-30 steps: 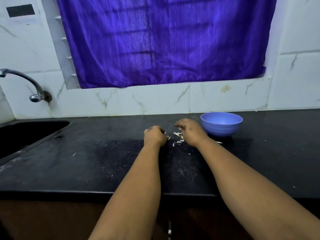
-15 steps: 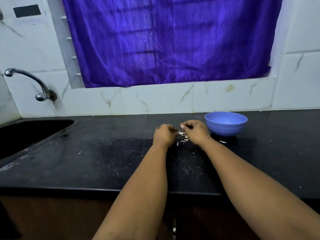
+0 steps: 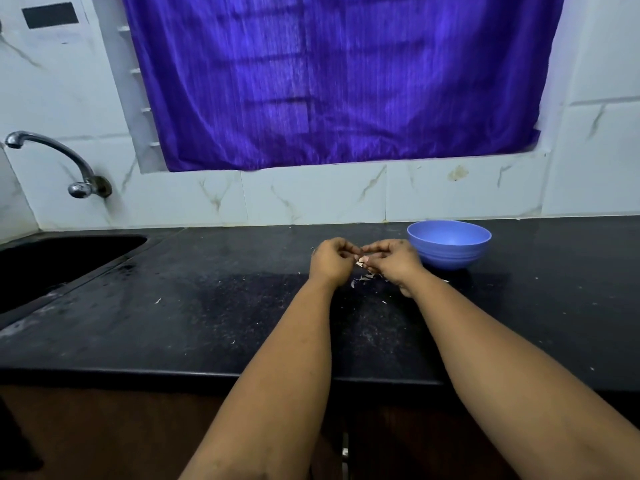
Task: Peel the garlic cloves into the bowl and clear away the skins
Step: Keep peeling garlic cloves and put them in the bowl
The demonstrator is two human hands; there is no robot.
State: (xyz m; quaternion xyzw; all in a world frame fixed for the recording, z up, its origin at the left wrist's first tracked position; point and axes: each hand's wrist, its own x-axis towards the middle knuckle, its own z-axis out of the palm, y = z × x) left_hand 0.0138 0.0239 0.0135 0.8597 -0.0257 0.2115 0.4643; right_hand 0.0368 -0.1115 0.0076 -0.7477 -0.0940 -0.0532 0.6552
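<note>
Two hands' fingers [image 3: 349, 251] around garlic clove [image 3: 361, 260]

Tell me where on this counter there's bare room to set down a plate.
Free: the counter between the sink and the left hand, and right of the bowl. Crowded: around both hands, where garlic skins lie, up to the bowl.

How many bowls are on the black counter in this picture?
1. The blue bowl stands on the counter near the back wall, just right of the right hand. No other bowl is visible.
</note>
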